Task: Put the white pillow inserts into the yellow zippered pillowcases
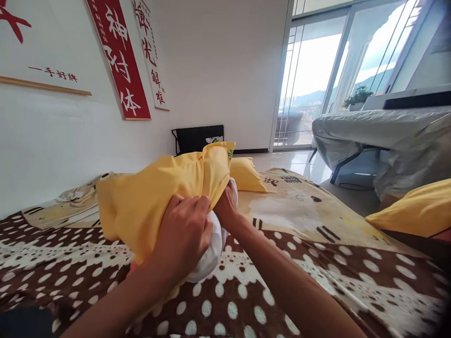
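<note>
A yellow pillowcase (141,197) hangs partly over a white pillow (213,251), which bulges out of its open end toward me. My left hand (185,230) is closed on the yellow fabric near that opening, its knuckles facing up. On the far side my right hand (227,204) reaches in under the edge of the pillowcase beside the white pillow. Its fingers are mostly hidden by the cloth. Both pillowcase and pillow are held up above the bed.
A brown and cream dotted blanket (232,310) covers the bed. A yellow pillow (246,174) lies beyond my hands, and another yellow pillow (416,209) is at the right edge. A plastic-covered table (369,126) stands at right. A black bag-like item (197,138) is by the wall.
</note>
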A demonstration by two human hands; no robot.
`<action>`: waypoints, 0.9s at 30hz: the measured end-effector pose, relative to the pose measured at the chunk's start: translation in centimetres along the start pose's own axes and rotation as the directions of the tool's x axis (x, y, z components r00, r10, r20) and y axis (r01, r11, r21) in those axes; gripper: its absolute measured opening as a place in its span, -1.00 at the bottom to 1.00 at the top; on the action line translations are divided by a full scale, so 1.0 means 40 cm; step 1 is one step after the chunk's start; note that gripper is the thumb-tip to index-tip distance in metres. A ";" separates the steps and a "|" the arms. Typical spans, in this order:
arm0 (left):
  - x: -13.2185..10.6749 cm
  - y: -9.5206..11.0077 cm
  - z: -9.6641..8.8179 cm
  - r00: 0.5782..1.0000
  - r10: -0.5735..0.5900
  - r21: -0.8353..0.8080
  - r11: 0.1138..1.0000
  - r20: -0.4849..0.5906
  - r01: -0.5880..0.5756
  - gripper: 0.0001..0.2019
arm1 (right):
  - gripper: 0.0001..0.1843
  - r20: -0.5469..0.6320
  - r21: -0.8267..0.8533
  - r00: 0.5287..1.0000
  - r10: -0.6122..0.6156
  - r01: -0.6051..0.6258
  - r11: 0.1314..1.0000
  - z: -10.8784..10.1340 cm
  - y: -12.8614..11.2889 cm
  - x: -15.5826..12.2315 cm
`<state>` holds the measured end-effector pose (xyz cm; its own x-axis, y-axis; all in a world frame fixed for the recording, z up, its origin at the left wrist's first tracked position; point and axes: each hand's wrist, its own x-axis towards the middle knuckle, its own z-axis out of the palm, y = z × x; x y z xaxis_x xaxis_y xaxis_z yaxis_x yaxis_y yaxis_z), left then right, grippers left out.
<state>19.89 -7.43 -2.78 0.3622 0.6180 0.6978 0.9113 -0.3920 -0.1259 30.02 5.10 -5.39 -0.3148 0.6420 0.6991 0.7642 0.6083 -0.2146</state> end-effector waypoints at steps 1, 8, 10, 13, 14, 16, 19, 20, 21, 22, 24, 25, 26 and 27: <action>0.015 0.007 -0.025 0.996 0.069 -0.002 0.998 -0.060 -0.069 -0.82 | -0.64 -0.045 -0.005 0.997 0.064 -0.065 0.998 -0.025 0.023 0.012; 0.070 -0.057 -0.039 0.975 -0.078 -0.166 0.985 -0.206 0.044 -0.94 | -0.65 -0.177 -0.031 0.957 0.229 -0.238 0.971 -0.067 0.205 0.005; 0.052 -0.057 0.031 0.998 -0.046 -0.270 0.962 -0.044 0.033 -0.94 | -0.64 -0.240 0.024 0.941 0.239 -0.240 0.970 -0.041 0.226 -0.030; -0.003 -0.029 0.133 0.994 0.046 -0.149 0.987 -0.104 -0.061 -0.91 | -0.65 -0.304 0.052 0.929 0.212 -0.206 0.977 -0.006 0.229 -0.070; -0.025 -0.021 0.158 0.985 0.053 -0.106 0.992 -0.166 -0.071 -0.91 | -0.66 -0.313 0.052 0.929 0.196 -0.189 0.981 0.003 0.225 -0.079; -0.065 -0.014 0.193 0.966 0.038 -0.036 0.998 -0.257 -0.049 -0.88 | -0.65 -0.331 0.052 0.931 0.150 -0.141 0.989 0.017 0.214 -0.098; -0.115 -0.029 0.220 0.959 -0.009 0.063 0.998 -0.283 0.028 -0.85 | -0.68 -0.320 0.044 0.945 0.065 -0.054 0.998 0.033 0.186 -0.140; -0.129 -0.038 0.227 0.957 -0.024 0.089 0.995 -0.288 0.052 -0.85 | -0.70 -0.303 0.040 0.952 0.043 -0.033 0.999 0.036 0.173 -0.161; -0.141 -0.048 0.234 0.954 -0.034 0.102 0.993 -0.297 0.067 -0.84 | -0.71 -0.286 0.033 0.958 0.027 -0.019 0.999 0.038 0.159 -0.185; -0.153 -0.059 0.241 0.948 -0.029 0.102 0.993 -0.317 0.065 -0.84 | -0.70 -0.266 0.018 0.964 0.008 -0.004 1.000 0.038 0.143 -0.213; -0.172 -0.080 0.257 0.918 0.010 0.091 0.995 -0.396 0.028 -0.85 | -0.60 -0.219 -0.046 0.974 -0.065 0.057 0.997 0.032 0.113 -0.276; -0.179 -0.089 0.263 0.891 0.034 0.095 0.995 -0.453 0.010 -0.87 | -0.53 -0.197 -0.089 0.972 -0.125 0.109 0.990 0.028 0.098 -0.308; -0.183 -0.096 0.268 0.852 0.066 0.115 0.993 -0.519 -0.007 -0.88 | -0.47 -0.178 -0.133 0.964 -0.199 0.177 0.975 0.023 0.085 -0.339; -0.184 -0.102 0.270 0.811 0.093 0.144 0.989 -0.577 -0.011 -0.88 | -0.44 -0.164 -0.174 0.944 -0.287 0.259 0.950 0.020 0.072 -0.366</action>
<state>15.60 -3.02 -15.03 0.2661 0.0716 0.9613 0.9259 -0.2964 -0.2342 36.40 -2.17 -16.79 -0.4240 0.3550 0.8332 0.7425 0.6630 0.0953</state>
